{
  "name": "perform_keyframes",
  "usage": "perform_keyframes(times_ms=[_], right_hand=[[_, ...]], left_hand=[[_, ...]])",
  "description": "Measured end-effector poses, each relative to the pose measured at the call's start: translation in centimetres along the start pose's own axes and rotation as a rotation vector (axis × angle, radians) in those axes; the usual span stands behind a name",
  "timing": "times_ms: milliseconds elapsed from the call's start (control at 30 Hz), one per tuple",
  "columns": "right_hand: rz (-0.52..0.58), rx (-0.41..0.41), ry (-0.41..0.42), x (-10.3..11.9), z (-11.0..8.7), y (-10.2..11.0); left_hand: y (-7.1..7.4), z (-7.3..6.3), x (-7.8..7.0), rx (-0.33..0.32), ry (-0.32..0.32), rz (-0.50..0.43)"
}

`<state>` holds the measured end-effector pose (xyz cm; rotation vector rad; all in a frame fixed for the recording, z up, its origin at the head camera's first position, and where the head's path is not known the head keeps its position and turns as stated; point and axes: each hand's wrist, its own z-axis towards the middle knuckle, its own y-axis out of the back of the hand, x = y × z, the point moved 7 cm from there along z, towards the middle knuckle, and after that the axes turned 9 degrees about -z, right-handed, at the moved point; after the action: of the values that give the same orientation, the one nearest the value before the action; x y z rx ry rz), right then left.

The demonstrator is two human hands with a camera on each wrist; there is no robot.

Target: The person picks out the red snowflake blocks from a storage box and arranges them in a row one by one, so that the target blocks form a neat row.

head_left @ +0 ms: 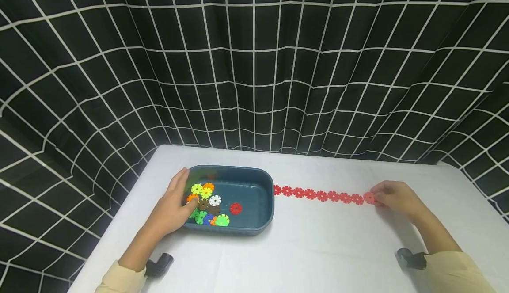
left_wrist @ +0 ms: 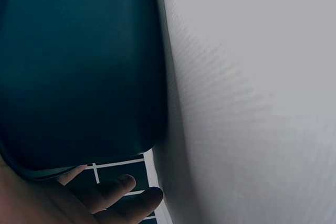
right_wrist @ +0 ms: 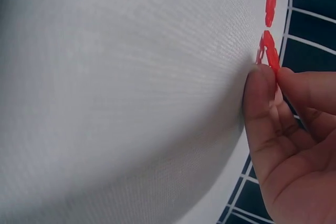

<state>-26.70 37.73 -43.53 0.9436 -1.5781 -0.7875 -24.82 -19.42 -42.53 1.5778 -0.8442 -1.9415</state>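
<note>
A teal plastic bin (head_left: 254,231) stands on the table, holding notched plastic discs in several colours. My left hand (head_left: 172,207) grips its left rim, thumb over the inside and fingers along the outer wall. In the left wrist view, the bin's wall (left_wrist: 89,66) fills the left side, with my fingers (left_wrist: 113,192) beneath it. Right of the bin runs a row of red notched discs (head_left: 310,194). At its right end my right hand (head_left: 399,200) pinches a red disc (head_left: 369,198) between thumb and finger. The right wrist view shows red pieces (right_wrist: 271,51) slanting at the fingertips.
Inside the bin, a lone red disc (head_left: 236,208) lies apart from the mixed pile (head_left: 204,204) on the left. A white cloth covers the table (head_left: 318,249). Behind it hangs a black curtain (head_left: 254,72) with a white grid.
</note>
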Motion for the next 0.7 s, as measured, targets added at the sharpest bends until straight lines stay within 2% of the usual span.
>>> perform_keyframes(times_ms=[300, 600, 700], right_hand=[[-0.022, 0.028, -0.052, 0.03, 0.04, -0.14], [-0.037, 0.028, -0.032, 0.31, -0.04, -0.11], [-0.054, -0.038, -0.028, 0.72, -0.19, 0.2]], left_hand=[[-0.04, 0.09, 0.14, -0.005, -0.004, 0.002], [-0.12, 0.1, 0.23, -0.003, -0.008, -0.001], [-0.13, 0.09, 0.27, -0.003, -0.008, -0.001]])
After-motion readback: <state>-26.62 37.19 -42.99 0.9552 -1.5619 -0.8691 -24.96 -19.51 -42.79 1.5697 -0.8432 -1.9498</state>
